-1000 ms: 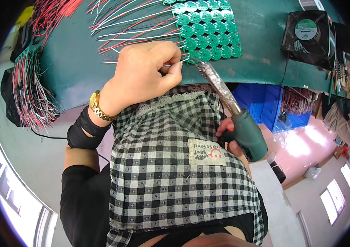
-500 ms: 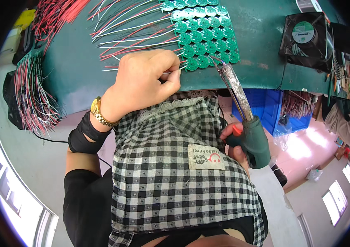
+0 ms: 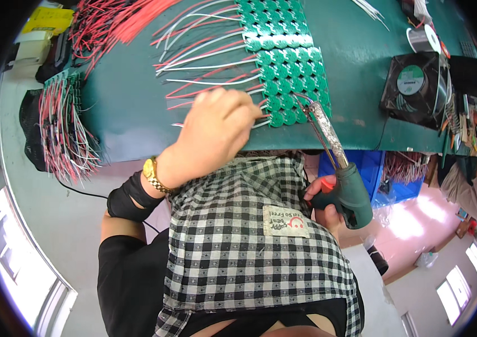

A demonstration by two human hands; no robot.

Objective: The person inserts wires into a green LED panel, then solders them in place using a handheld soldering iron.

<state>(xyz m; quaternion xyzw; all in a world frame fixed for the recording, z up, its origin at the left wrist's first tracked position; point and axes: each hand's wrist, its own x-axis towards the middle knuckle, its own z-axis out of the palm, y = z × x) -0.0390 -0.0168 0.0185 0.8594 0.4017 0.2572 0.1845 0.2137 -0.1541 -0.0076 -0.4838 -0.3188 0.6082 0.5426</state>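
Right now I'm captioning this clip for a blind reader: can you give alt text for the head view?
A person's left hand pinches a red wire against a block of green round cells on a green table, while the right hand holds a green soldering gun with its tip at the block's lower edge. A checked apron fills the foreground.
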